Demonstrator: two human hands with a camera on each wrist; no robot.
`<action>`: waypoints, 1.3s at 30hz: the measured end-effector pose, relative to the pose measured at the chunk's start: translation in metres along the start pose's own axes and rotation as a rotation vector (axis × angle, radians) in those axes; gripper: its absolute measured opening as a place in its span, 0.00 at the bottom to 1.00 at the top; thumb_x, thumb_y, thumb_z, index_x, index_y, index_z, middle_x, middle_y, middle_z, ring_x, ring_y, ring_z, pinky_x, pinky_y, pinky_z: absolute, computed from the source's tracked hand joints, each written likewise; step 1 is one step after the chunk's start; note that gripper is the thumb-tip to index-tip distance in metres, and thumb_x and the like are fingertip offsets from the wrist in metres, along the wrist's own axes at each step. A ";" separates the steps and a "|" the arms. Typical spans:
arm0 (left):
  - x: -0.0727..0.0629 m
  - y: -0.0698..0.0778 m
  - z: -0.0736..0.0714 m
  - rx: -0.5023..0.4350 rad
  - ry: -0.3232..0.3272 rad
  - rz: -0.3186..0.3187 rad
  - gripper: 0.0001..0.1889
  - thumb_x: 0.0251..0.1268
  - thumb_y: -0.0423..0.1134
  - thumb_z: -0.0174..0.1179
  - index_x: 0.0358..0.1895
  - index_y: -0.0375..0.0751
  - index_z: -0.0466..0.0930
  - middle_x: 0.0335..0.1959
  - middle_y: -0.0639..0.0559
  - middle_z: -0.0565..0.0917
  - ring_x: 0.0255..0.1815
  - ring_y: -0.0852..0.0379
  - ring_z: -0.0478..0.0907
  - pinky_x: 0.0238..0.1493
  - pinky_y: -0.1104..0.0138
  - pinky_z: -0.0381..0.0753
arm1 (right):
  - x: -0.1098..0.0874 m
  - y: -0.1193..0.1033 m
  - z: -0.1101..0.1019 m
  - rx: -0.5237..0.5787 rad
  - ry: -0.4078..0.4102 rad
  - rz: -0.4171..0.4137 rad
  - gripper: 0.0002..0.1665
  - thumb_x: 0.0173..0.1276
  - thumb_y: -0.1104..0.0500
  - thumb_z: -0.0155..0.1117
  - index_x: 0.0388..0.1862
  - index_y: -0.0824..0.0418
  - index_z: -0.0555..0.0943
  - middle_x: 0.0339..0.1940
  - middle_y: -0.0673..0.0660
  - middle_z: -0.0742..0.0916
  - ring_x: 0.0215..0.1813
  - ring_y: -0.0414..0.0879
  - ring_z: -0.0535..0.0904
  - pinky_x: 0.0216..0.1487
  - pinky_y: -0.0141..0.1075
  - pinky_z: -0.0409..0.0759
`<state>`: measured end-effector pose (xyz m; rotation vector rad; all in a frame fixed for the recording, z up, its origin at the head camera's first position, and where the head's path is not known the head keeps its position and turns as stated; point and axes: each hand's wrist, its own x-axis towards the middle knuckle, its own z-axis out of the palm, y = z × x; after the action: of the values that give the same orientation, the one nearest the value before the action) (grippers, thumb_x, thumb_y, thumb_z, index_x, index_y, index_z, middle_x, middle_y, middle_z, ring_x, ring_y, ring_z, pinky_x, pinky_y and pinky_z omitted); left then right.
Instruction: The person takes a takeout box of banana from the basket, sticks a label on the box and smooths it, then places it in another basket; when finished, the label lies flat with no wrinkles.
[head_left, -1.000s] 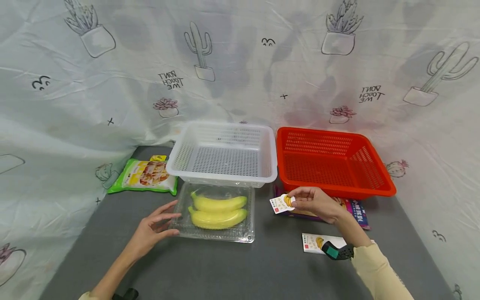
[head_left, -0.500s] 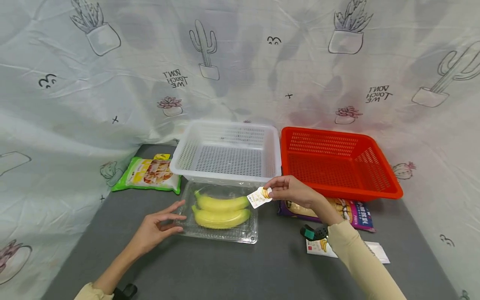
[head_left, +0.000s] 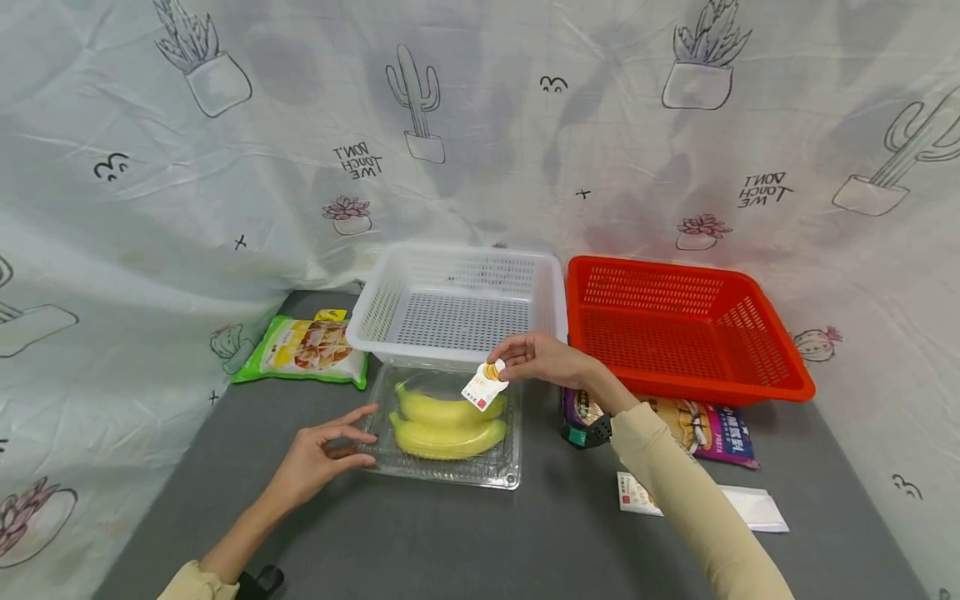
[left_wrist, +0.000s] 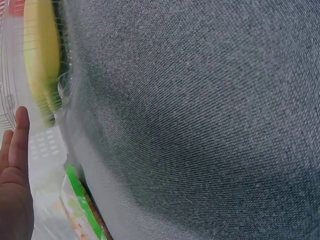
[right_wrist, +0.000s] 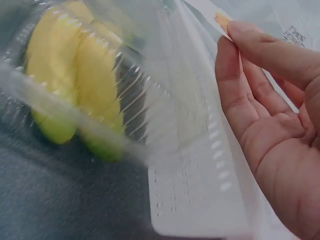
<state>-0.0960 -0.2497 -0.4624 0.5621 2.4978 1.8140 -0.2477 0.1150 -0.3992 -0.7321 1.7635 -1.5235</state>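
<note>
Two yellow bananas (head_left: 448, 440) lie inside a clear plastic box (head_left: 487, 478) with its lid down. My left hand (head_left: 315, 458) rests its fingertips against the left side of the box, the fingers fairly straight. Between thumb and fingers, my right hand (head_left: 542, 360) pinches a small white label (head_left: 480, 393) printed with bananas. The label is tilted and overlaps the box's upper right part in the head view. In the right wrist view, most of the label (right_wrist: 207, 12) falls outside the frame, and the bananas (right_wrist: 55, 75) show through the plastic.
Behind the box stands a white basket (head_left: 420, 353), with a red basket (head_left: 682, 387) to its right. A green food bag (head_left: 311, 352) lies at left. At right are a purple pasta bag (head_left: 729, 437) and a white label sheet (head_left: 753, 508), partly behind the right sleeve.
My right hand has carried the label leftward from beside the pasta bag to over the clear box. The left hand has stayed at the box's left side.
</note>
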 end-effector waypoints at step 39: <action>0.000 0.003 0.003 -0.016 0.015 -0.046 0.16 0.49 0.31 0.72 0.42 0.29 0.84 0.67 0.38 0.69 0.64 0.72 0.66 0.48 0.66 0.80 | 0.066 -0.020 0.047 -0.484 -0.269 -0.081 0.14 0.61 0.71 0.67 0.46 0.68 0.83 0.41 0.59 0.87 0.38 0.43 0.83 0.40 0.36 0.81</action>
<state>-0.0946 -0.2462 -0.4603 0.4877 2.4815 1.8278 -0.2510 0.0325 -0.3922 -1.1971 1.9238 -0.9879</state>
